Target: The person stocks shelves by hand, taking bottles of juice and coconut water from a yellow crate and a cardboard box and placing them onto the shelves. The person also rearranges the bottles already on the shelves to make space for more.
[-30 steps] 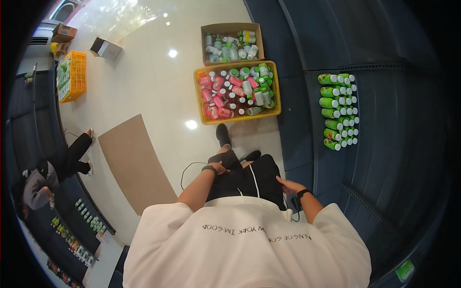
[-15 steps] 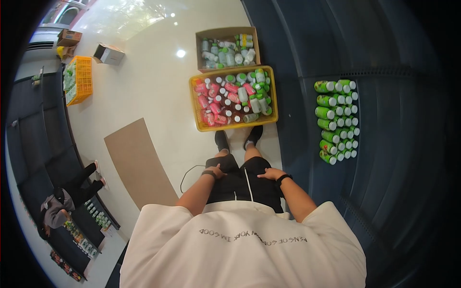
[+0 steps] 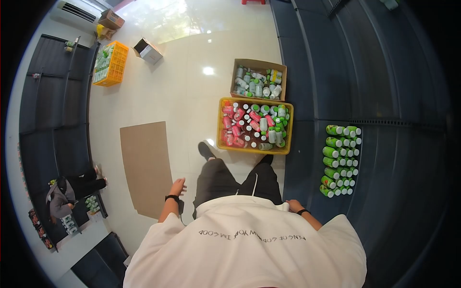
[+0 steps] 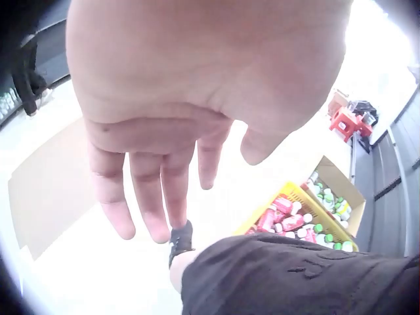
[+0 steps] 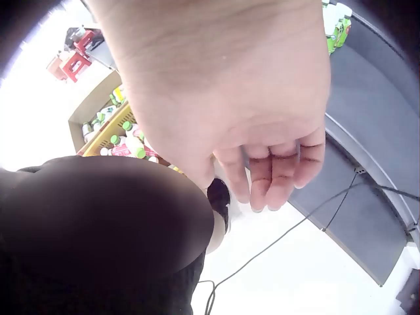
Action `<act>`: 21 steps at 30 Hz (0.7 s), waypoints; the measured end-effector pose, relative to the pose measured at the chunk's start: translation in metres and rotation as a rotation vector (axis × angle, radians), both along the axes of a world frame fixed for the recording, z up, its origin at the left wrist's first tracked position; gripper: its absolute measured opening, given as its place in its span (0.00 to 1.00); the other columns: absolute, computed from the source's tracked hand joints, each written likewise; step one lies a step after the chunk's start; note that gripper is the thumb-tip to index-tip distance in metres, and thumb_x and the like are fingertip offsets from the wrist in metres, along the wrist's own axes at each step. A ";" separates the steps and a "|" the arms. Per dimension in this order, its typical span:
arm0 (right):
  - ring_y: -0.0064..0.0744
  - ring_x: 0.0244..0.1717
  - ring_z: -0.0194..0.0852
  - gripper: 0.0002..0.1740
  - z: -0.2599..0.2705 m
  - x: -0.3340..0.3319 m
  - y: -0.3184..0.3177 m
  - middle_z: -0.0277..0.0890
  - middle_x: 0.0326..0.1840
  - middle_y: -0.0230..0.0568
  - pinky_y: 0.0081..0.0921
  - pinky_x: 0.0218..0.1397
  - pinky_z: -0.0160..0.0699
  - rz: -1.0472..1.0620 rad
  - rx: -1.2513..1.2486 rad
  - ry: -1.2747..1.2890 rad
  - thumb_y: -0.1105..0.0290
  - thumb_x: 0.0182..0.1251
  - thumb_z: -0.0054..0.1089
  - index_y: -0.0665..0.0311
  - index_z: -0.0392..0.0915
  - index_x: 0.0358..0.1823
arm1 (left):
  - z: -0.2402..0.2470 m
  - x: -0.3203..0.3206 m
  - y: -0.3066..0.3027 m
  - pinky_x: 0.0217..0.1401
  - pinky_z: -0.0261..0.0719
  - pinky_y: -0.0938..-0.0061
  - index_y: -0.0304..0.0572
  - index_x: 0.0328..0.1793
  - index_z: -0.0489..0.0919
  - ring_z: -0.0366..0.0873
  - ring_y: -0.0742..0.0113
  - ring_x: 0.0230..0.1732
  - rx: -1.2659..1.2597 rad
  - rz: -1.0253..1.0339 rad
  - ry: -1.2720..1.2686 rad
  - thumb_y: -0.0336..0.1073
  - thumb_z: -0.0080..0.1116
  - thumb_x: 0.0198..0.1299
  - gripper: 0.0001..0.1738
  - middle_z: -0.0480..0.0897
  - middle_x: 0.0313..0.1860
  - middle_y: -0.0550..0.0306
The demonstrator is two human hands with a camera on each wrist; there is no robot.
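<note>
My left hand (image 3: 177,187) hangs beside my left thigh, out over the floor. In the left wrist view the left hand (image 4: 190,125) has its fingers loosely extended and holds nothing. Close by my right hip is my right hand (image 3: 294,206); in the right wrist view the right hand (image 5: 243,125) is relaxed, fingers slightly bent, with nothing in it. A yellow crate (image 3: 254,150) of pink, dark and green-capped bottles stands on the floor past my feet. Behind it is a cardboard box (image 3: 234,79) with more bottles. Rows of green bottles (image 3: 331,152) stand on the dark shelf at right.
A flat cardboard sheet (image 3: 146,165) lies on the floor at left. Farther off are an orange crate (image 3: 117,65), an open box (image 3: 150,54) and a person (image 3: 62,197) by the left shelves. A cable (image 5: 262,249) runs near the right shelf base.
Both hands have left the front of the shorts and moved outward to the sides. My feet are farther apart, and the view has shifted, with crate and shelf bottles lower in it.
</note>
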State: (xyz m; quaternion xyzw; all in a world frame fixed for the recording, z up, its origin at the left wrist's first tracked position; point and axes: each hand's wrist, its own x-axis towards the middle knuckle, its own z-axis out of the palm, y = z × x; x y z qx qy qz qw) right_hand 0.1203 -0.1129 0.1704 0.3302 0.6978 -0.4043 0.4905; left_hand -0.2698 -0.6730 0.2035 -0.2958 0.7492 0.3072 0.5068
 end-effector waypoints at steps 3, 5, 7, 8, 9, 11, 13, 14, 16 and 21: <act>0.44 0.31 0.84 0.25 -0.012 -0.023 -0.021 0.84 0.32 0.48 0.38 0.40 0.82 0.293 0.045 0.132 0.54 0.80 0.46 0.70 0.84 0.42 | -0.021 -0.010 -0.057 0.45 0.79 0.53 0.50 0.70 0.71 0.85 0.52 0.45 -0.023 -0.061 -0.162 0.62 0.52 0.70 0.32 0.84 0.56 0.45; 0.44 0.32 0.85 0.25 -0.007 -0.039 -0.051 0.85 0.34 0.49 0.38 0.41 0.82 0.274 0.064 0.088 0.55 0.79 0.47 0.70 0.84 0.43 | -0.020 -0.020 -0.082 0.46 0.80 0.53 0.49 0.68 0.73 0.86 0.53 0.44 -0.006 -0.001 -0.196 0.59 0.53 0.70 0.29 0.85 0.53 0.46; 0.44 0.33 0.85 0.24 0.002 -0.087 -0.081 0.86 0.36 0.49 0.39 0.42 0.83 0.015 0.095 -0.060 0.55 0.78 0.49 0.71 0.84 0.44 | -0.032 -0.045 -0.111 0.50 0.81 0.49 0.49 0.67 0.74 0.86 0.52 0.46 0.033 0.026 -0.212 0.58 0.51 0.72 0.27 0.85 0.54 0.46; 0.52 0.44 0.87 0.25 0.020 -0.121 -0.098 0.87 0.40 0.54 0.43 0.50 0.82 -0.104 0.135 -0.141 0.52 0.76 0.54 0.70 0.87 0.44 | -0.035 -0.056 -0.127 0.47 0.81 0.53 0.47 0.65 0.76 0.87 0.54 0.44 0.067 0.015 -0.190 0.55 0.50 0.71 0.26 0.86 0.50 0.47; 0.51 0.44 0.87 0.25 0.025 -0.150 -0.113 0.87 0.39 0.54 0.43 0.50 0.82 -0.058 0.129 -0.135 0.51 0.76 0.54 0.70 0.87 0.45 | -0.036 -0.069 -0.142 0.46 0.81 0.54 0.46 0.64 0.76 0.87 0.55 0.43 0.092 0.026 -0.147 0.55 0.50 0.71 0.26 0.86 0.49 0.47; 0.48 0.44 0.88 0.26 0.029 -0.194 -0.134 0.87 0.38 0.52 0.41 0.51 0.82 0.048 0.112 -0.122 0.50 0.76 0.54 0.70 0.86 0.47 | -0.030 -0.085 -0.170 0.44 0.81 0.57 0.43 0.63 0.77 0.87 0.56 0.41 0.138 0.063 -0.058 0.54 0.51 0.71 0.25 0.87 0.47 0.47; 0.39 0.36 0.89 0.26 0.019 -0.248 -0.153 0.87 0.35 0.50 0.36 0.41 0.85 0.088 0.123 -0.145 0.49 0.77 0.53 0.68 0.86 0.48 | -0.021 -0.103 -0.195 0.42 0.80 0.60 0.41 0.57 0.79 0.87 0.59 0.38 0.126 0.100 0.049 0.51 0.51 0.70 0.22 0.87 0.42 0.50; 0.38 0.34 0.88 0.26 0.006 -0.270 -0.157 0.87 0.34 0.48 0.35 0.38 0.85 0.091 0.114 -0.105 0.49 0.77 0.53 0.68 0.86 0.49 | -0.017 -0.112 -0.206 0.39 0.79 0.63 0.43 0.53 0.79 0.86 0.62 0.36 0.121 0.134 0.091 0.51 0.51 0.72 0.20 0.87 0.39 0.53; 0.36 0.30 0.86 0.25 0.001 -0.303 -0.173 0.85 0.32 0.45 0.33 0.35 0.84 -0.006 0.096 -0.033 0.49 0.77 0.52 0.66 0.85 0.50 | -0.012 -0.123 -0.230 0.36 0.78 0.64 0.44 0.47 0.79 0.85 0.64 0.33 0.106 0.136 0.133 0.54 0.48 0.76 0.21 0.87 0.36 0.55; 0.37 0.28 0.82 0.24 0.032 -0.349 -0.192 0.82 0.29 0.43 0.36 0.33 0.78 -0.315 0.099 0.027 0.48 0.74 0.53 0.65 0.82 0.48 | -0.028 -0.159 -0.273 0.37 0.78 0.59 0.43 0.38 0.82 0.86 0.61 0.33 0.040 0.142 0.071 0.70 0.38 0.75 0.38 0.87 0.33 0.54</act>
